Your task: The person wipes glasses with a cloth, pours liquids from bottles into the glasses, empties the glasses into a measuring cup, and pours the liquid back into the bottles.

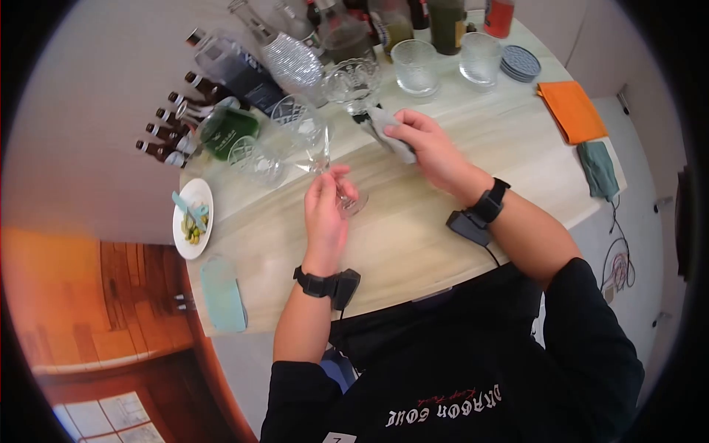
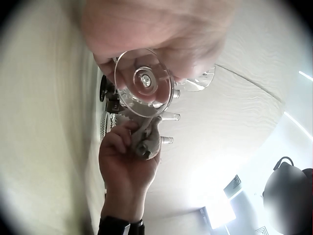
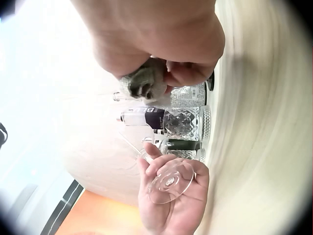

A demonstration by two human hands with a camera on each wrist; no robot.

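My left hand (image 1: 325, 210) pinches the stem of a clear stemmed glass (image 1: 316, 144) above the table. Its bowl leans away from me, and the round foot (image 2: 144, 82) faces the left wrist camera. My right hand (image 1: 437, 153) grips a bunched grey cloth (image 1: 393, 136) between thumb and fingers, a short way right of the glass. Folds of the cloth (image 2: 146, 139) also show in the left wrist view, past the glass's foot. Just beyond the cloth stands a glass with a scalloped rim (image 1: 353, 83). Left of the stemmed glass is a cut-glass tumbler (image 1: 255, 159).
Several bottles crowd the table's back edge, among them a ribbed clear bottle (image 1: 294, 63). Two tumblers stand before them, one at right (image 1: 480, 63), near stacked coasters (image 1: 521, 63). An orange cloth (image 1: 572, 111) lies at right; a white plate (image 1: 182, 221) with food sits at left.
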